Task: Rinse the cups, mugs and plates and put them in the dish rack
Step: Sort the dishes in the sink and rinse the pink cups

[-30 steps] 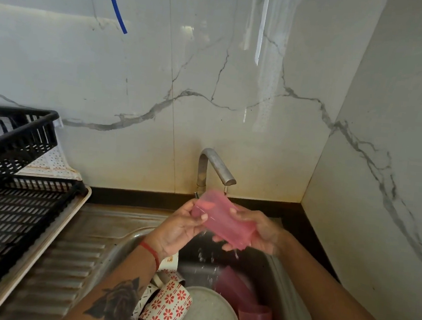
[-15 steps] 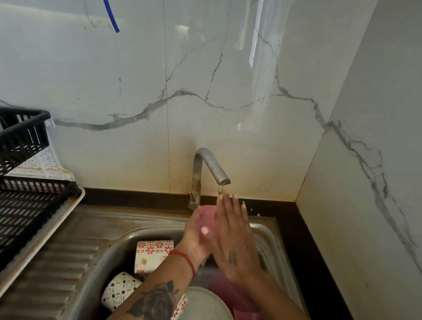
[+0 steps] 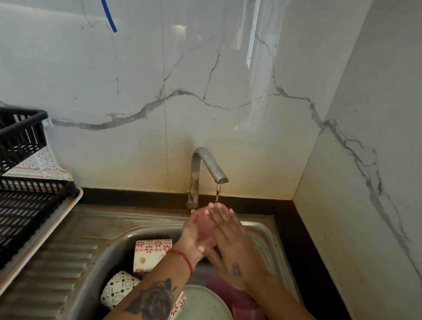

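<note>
A pink plastic cup (image 3: pixel 204 221) is held between both hands under the thin stream from the tap (image 3: pixel 208 166). My left hand (image 3: pixel 192 238) cups it from the left and below. My right hand (image 3: pixel 232 247) lies flat over its right side and hides most of it. In the sink (image 3: pixel 266 233) below lie a mug with red flowers (image 3: pixel 149 253), a mug with a black lattice pattern (image 3: pixel 117 289), a pale green plate (image 3: pixel 202 316) and more pink cups (image 3: pixel 249 315). The black dish rack (image 3: pixel 3 191) stands at the left.
The rack sits on a cream tray (image 3: pixel 40 236) beside the ribbed steel draining board (image 3: pixel 55 271). Marble walls close off the back and the right side. A blue tube (image 3: pixel 104 0) hangs on the back wall. A dark counter strip (image 3: pixel 322 279) runs along the sink's right.
The pink cup was turned from lying crosswise in open view to being pressed between both hands. My right hand came over it, and the view tilted down to show more of the sink.
</note>
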A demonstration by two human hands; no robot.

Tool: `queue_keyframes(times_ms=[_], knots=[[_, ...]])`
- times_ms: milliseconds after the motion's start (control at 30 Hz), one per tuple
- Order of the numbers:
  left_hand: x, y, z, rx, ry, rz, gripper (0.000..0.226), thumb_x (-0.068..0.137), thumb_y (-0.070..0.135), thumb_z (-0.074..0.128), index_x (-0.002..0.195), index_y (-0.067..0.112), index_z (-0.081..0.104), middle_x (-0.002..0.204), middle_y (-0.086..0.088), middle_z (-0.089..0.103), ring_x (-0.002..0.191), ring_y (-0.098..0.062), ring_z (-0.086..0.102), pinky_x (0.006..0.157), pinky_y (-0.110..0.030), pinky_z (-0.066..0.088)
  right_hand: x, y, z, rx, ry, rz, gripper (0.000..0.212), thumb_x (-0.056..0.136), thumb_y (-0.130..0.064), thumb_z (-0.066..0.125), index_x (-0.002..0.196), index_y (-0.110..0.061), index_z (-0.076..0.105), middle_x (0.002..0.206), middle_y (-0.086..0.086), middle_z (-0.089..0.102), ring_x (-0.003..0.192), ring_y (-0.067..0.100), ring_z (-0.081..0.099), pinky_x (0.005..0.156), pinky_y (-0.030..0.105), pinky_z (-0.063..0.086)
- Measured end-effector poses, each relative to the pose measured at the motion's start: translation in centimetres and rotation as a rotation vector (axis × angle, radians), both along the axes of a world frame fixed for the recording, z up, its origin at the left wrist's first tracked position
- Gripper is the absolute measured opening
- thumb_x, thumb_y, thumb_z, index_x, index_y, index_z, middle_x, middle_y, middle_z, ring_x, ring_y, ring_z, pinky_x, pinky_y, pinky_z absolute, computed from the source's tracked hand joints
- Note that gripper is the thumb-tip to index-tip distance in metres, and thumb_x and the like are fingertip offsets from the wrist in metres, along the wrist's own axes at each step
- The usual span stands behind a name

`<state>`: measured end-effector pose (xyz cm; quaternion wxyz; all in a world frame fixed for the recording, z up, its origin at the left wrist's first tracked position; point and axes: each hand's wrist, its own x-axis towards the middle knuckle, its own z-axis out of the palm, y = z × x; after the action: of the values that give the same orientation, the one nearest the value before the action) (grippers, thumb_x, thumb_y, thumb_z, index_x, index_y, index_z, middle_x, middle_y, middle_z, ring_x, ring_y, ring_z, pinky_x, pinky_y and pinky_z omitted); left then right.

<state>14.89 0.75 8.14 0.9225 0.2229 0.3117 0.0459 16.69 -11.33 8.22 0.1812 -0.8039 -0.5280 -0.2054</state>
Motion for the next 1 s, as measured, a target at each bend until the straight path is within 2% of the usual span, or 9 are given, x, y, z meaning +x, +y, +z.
queue_keyframes(times_ms=[100,200,267,333,433,600,800,867,1000], knots=[[-0.4,0.6,-0.3,0.016,-0.071,0.068,0.038,0.099,0.038,0.045,0.128,0.013,0.047,0.114,-0.024,0.057,0.093,-0.039,0.060,0.071,-0.046,0.050,0.2,-0.6,-0.7,0.273,0.180,-0.091,0.061,0.092,-0.048,0.049,0.143,-0.017,0.037,0.151,0.003,0.035,0.141,0.019,0.027,0.114,0.042,0.026],[-0.7,0.6,-0.4,0.096,-0.138,0.064,0.032,0.095,0.029,0.055,0.123,0.017,0.047,0.120,-0.022,0.053,0.103,-0.041,0.058,0.080,-0.050,0.050,0.6,-0.4,-0.4,0.225,0.699,-0.309,0.097,0.073,-0.073,0.059,0.150,-0.027,0.022,0.157,-0.002,0.023,0.140,0.016,0.029,0.110,0.040,0.030],[-0.8,0.3,-0.1,0.203,-0.179,0.028,0.040,0.095,0.028,0.056,0.132,0.017,0.047,0.129,-0.020,0.053,0.118,-0.042,0.052,0.075,-0.050,0.054,1.1,-0.2,-0.2,0.214,1.066,-0.222,0.099,0.056,-0.079,0.067,0.140,-0.036,0.035,0.143,-0.001,0.045,0.116,0.008,0.053,0.094,0.035,0.051],[-0.8,0.2,0.5,0.313,-0.189,-0.003,0.040,0.095,0.034,0.053,0.133,0.023,0.050,0.129,-0.014,0.054,0.119,-0.038,0.052,0.064,-0.040,0.055,1.6,-0.4,-0.2,0.238,1.237,-0.173,0.080,0.057,-0.064,0.079,0.125,-0.041,0.043,0.123,-0.006,0.057,0.099,0.003,0.060,0.078,0.026,0.056],[-0.9,0.9,1.3,0.440,-0.176,-0.032,0.035,0.096,0.042,0.049,0.126,0.025,0.058,0.126,-0.008,0.058,0.111,-0.031,0.056,0.076,-0.041,0.052,2.3,-0.8,-1.2,0.308,1.351,-0.236,0.087,0.065,-0.028,0.086,0.137,-0.027,0.037,0.127,-0.001,0.054,0.110,0.014,0.055,0.087,0.031,0.050],[-1.3,2.4,1.1,0.435,-0.178,0.012,0.035,0.098,0.031,0.049,0.129,0.018,0.056,0.126,-0.006,0.061,0.110,-0.029,0.060,0.078,-0.041,0.051,2.1,0.1,-1.1,0.351,1.158,-0.264,0.094,0.063,-0.012,0.087,0.140,-0.028,0.035,0.135,0.000,0.049,0.121,0.020,0.050,0.093,0.035,0.051],[-1.8,3.4,1.4,0.347,-0.177,-0.014,0.040,0.080,0.031,0.061,0.115,0.010,0.063,0.110,-0.015,0.064,0.103,-0.029,0.061,0.084,-0.041,0.051,1.8,-0.4,1.3,0.127,0.430,-0.339,0.089,0.069,-0.027,0.081,0.145,-0.023,0.035,0.134,0.004,0.044,0.116,0.018,0.047,0.086,0.027,0.048],[-1.4,3.1,1.2,0.337,-0.163,-0.039,0.035,0.092,0.028,0.055,0.117,0.005,0.058,0.104,-0.019,0.062,0.098,-0.031,0.061,0.079,-0.040,0.053,1.5,-0.9,2.6,0.065,0.230,-0.280,0.084,0.067,-0.030,0.080,0.142,-0.020,0.043,0.127,0.007,0.049,0.112,0.023,0.048,0.083,0.026,0.042],[-0.6,1.9,0.4,0.216,-0.162,-0.066,0.026,0.101,0.021,0.043,0.113,0.003,0.058,0.096,-0.018,0.064,0.086,-0.031,0.062,0.065,-0.037,0.056,1.2,-1.8,4.7,0.057,0.253,-0.217,0.079,0.064,-0.038,0.080,0.135,-0.020,0.048,0.127,0.001,0.054,0.116,0.021,0.047,0.088,0.029,0.040]])
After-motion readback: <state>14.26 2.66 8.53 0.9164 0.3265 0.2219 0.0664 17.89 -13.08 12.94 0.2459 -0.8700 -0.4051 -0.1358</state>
